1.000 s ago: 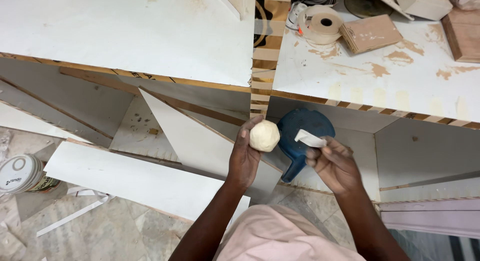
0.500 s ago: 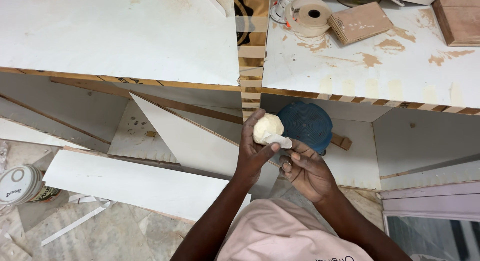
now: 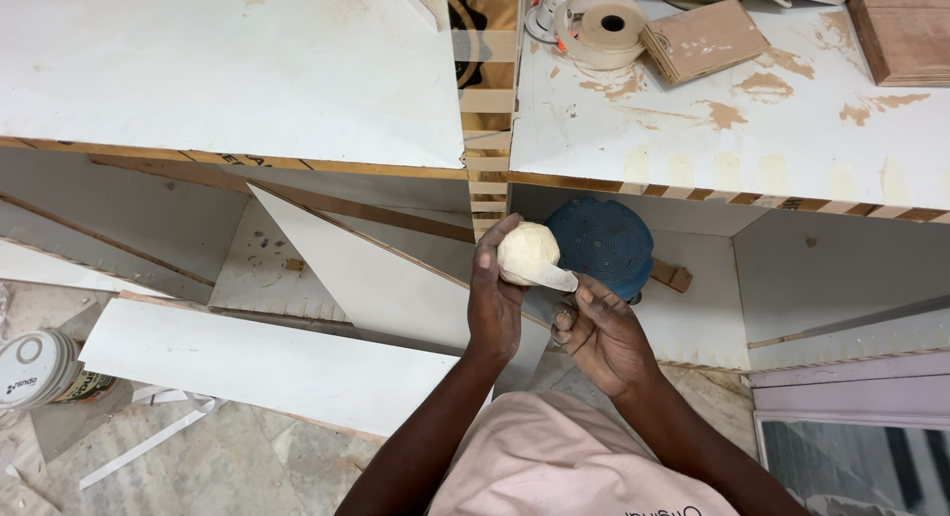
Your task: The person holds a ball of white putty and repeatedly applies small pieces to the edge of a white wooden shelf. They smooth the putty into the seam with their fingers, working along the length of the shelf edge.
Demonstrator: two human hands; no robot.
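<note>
Figure: working filler off a lump, seen from above. Nearest the viewer, two forearms rise from a pink shirt (image 3: 584,467). The right hand (image 3: 604,338) is closed around a small pale blade (image 3: 549,276), whose flat tip lies against the lower side of the lump. The left hand (image 3: 495,298) is curled around a cream-coloured ball of putty (image 3: 526,252), fingers wrapped behind it and thumb along its left edge, holding it up in front of the body. The step in hand appears to be taking putty onto the blade; the next move likely calls for a firm scrape while the left hand keeps the ball steady. Just beyond the ball sits a dark blue round disc (image 3: 606,244) on a lower shelf. Farther off, the white worktop (image 3: 792,130) carries a tape roll (image 3: 599,26) and a brown block (image 3: 705,41).
</note>
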